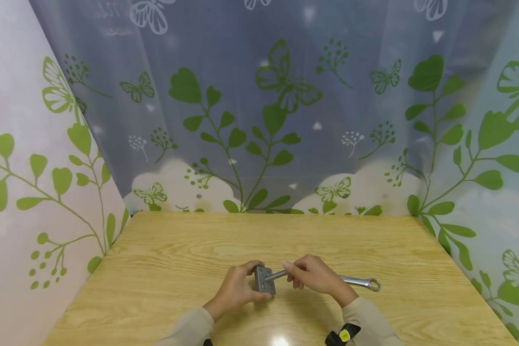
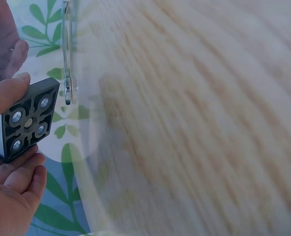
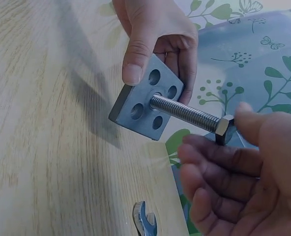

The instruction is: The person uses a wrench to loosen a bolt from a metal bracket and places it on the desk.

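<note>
My left hand (image 1: 235,289) grips a small grey square plate (image 3: 126,105) by its opposite edges, tilted up off the table. Four round holes surround its centre; the left wrist view shows the plate's (image 2: 29,122) other face, with dark recesses and ribs. A hex-head bolt (image 3: 189,113) has its threaded tip in the plate's centre hole, and most of its shank stands out. At the bolt's head, my right hand (image 1: 315,275) pinches with thumb and fingers. How deep the tip sits is hidden.
A shiny combination wrench (image 1: 360,281) lies on the wooden table (image 1: 177,250), just beyond my right hand, its ring end pointing right. Printed curtains (image 1: 225,158) with leaves and butterflies stand along the table's back and sides.
</note>
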Demonstrator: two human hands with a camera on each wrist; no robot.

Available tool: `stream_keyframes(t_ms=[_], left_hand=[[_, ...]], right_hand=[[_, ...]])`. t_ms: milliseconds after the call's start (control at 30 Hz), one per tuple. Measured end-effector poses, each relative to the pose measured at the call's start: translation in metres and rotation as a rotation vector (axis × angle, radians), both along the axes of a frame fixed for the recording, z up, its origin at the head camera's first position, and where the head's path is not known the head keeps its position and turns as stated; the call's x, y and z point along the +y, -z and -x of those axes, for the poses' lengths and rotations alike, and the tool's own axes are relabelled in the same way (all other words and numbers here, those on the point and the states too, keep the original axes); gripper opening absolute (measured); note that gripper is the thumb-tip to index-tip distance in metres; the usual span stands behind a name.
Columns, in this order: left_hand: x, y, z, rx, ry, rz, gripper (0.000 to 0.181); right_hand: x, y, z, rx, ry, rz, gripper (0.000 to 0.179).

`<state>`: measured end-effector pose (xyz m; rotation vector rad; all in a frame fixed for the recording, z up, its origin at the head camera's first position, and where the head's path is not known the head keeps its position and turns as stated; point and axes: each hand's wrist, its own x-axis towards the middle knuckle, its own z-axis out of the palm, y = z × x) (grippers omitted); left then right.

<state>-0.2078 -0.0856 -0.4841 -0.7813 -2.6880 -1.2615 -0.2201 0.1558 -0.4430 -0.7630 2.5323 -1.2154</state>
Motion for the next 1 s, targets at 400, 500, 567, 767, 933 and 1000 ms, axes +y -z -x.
stream_keyframes(t_ms=[400,500,567,767,933,1000], left_hand=[[0.0002,0.0000,0.0005,-0.017,0.002,-0.011,0.068],[-0.0003,-0.0003,0.0016,-0.017,-0.002,-0.009,0.067],[-0.0003,-0.0004,0.0018,-0.018,-0.005,-0.009,0.067],[-0.0009,-0.0012,0.0005,-0.020,-0.009,-0.006,0.067],[-0.0019,-0.0009,-0.0006,-0.041,-0.005,-0.019,0.069],[-0.0020,-0.0005,-0.0006,-0.041,-0.003,-0.020,0.069]], right_hand=[[0.0011,-0.0042,-0.0001,0.091,-0.048,0.034,0.021],[-0.0001,-0.0066,-0.0021,0.115,-0.043,0.031,0.025],[-0.0005,-0.0079,-0.0028,0.129,-0.045,0.029,0.026],[-0.0012,-0.0076,-0.0029,0.122,-0.051,0.031,0.026],[-0.0021,-0.0052,-0.0012,0.106,-0.061,0.014,0.029],[-0.0022,-0.0043,-0.0009,0.091,-0.062,0.007,0.032]])
